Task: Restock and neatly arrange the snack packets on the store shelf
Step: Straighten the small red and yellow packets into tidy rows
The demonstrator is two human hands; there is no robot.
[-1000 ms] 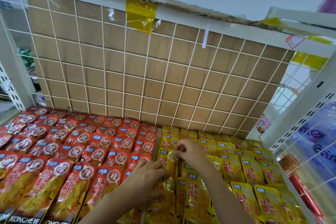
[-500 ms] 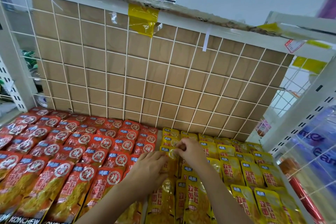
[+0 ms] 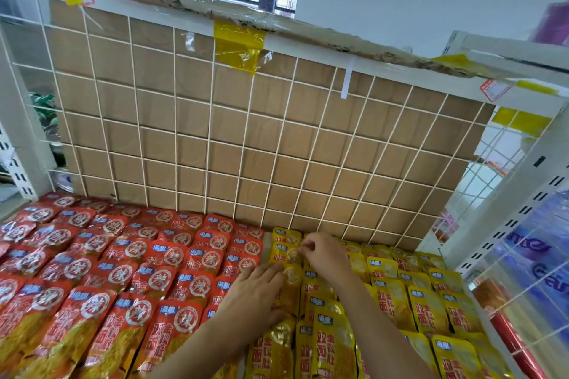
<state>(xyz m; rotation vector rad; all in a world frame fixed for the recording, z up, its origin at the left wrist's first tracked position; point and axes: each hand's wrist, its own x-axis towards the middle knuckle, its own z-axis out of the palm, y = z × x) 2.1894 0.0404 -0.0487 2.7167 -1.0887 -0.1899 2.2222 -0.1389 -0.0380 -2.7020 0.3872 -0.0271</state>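
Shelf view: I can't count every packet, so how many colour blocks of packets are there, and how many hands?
Blocks of red packets: 1
Blocks of yellow packets: 1
Hands: 2, the left hand and the right hand
Total: 4

Yellow packets (image 3: 331,348) read "双面"; red packets (image 3: 92,332) bear a circled "辣".

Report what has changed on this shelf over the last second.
The left hand slid forward along the leftmost yellow column, fingers flat on the yellow packets. The right hand edged slightly toward the back, still pinching a yellow packet by its top. Nothing was let go. The red packets and the other yellow rows stayed put.
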